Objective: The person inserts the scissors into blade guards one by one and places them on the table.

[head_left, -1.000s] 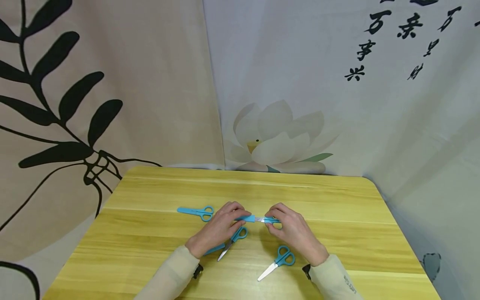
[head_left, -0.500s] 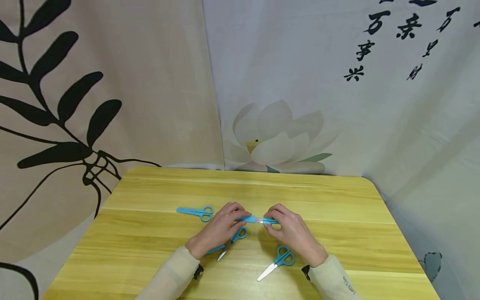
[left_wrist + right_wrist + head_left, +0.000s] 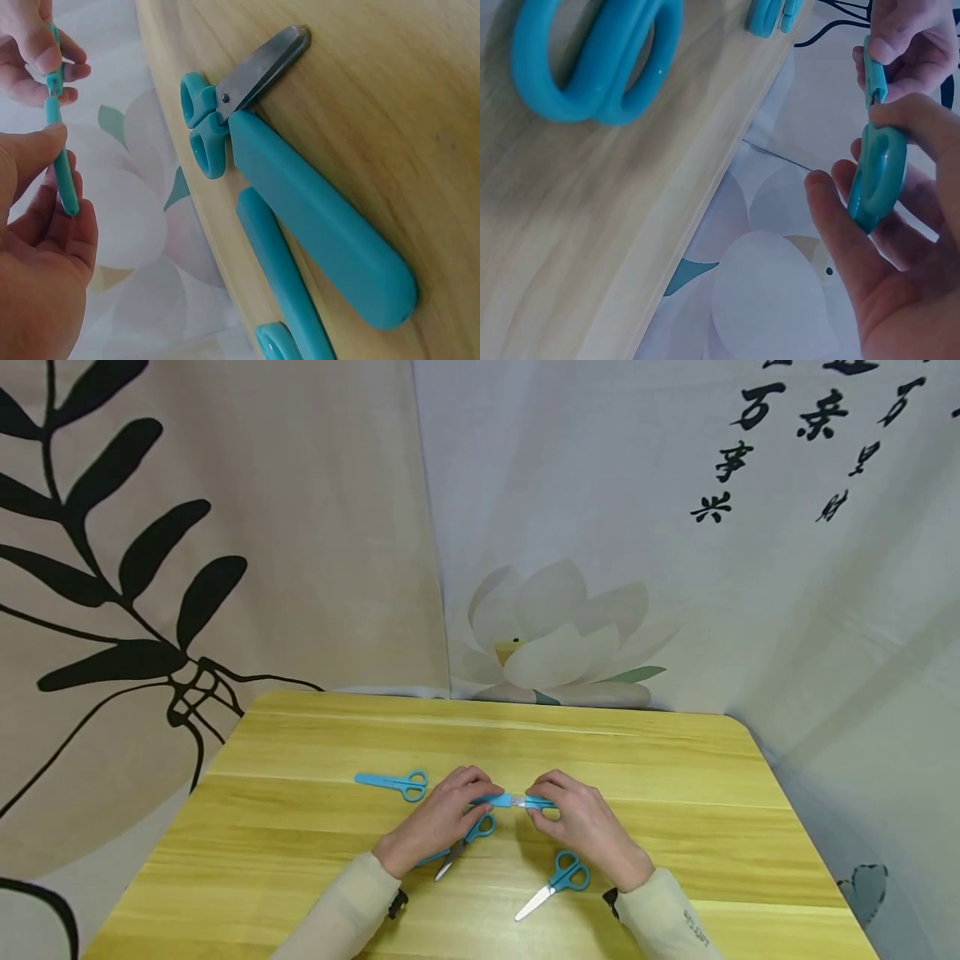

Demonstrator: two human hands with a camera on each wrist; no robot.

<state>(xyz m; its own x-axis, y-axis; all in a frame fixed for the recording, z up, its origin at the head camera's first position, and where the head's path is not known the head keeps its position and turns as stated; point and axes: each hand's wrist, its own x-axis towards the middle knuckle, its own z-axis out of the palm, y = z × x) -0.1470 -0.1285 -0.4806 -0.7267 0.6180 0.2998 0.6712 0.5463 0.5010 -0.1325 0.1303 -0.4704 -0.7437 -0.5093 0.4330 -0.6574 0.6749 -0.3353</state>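
Note:
Above the table, my left hand (image 3: pixel 442 817) pinches a blue blade cover (image 3: pixel 500 799) between thumb and fingers. My right hand (image 3: pixel 588 827) grips the blue handles of a pair of scissors (image 3: pixel 542 802). The scissors' blades point left into the cover, with a short stretch of metal showing between cover and handles. In the left wrist view, the cover (image 3: pixel 61 169) and scissors handle (image 3: pixel 55 81) are in line. In the right wrist view, the handle loops (image 3: pixel 885 172) sit between my right thumb and fingers.
Uncovered scissors (image 3: pixel 480 831) lie below my left hand, near a loose cover (image 3: pixel 322 225). Covered scissors (image 3: pixel 393 783) lie farther left. Another uncovered pair of scissors (image 3: pixel 558 885) lies nearer the front, left of my right wrist. The wooden table (image 3: pixel 300 735) meets printed curtains behind.
My right hand has shifted very slightly left with the scissors, and a little less metal shows between cover and handles. My left hand stays nearly still.

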